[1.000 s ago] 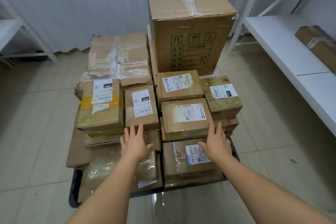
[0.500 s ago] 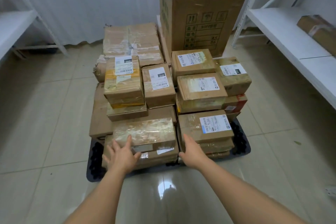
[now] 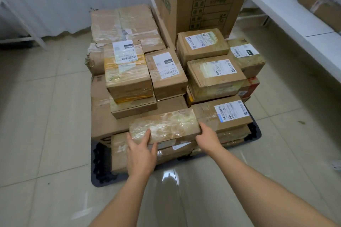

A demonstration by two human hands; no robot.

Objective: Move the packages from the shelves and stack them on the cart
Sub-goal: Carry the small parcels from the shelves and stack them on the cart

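Observation:
A dark flat cart (image 3: 100, 177) on the tiled floor carries several stacked cardboard packages, many with white labels. A tall carton (image 3: 208, 0) stands at its back right. At the front lies a flat package wrapped in clear tape (image 3: 166, 125), on top of lower boxes. My left hand (image 3: 141, 153) presses on its front left corner, fingers spread over the edge. My right hand (image 3: 208, 138) cups its right end, next to a labelled package (image 3: 230, 114). The package sits between both hands.
A white shelf (image 3: 295, 24) runs along the right, with one brown package (image 3: 321, 7) on it. A white shelf frame (image 3: 27, 29) stands at the left by the curtain. Tiled floor surrounds the cart.
My hands have drawn back from over the middle of the stack to the front taped package and now touch it. The view has shifted back and lower.

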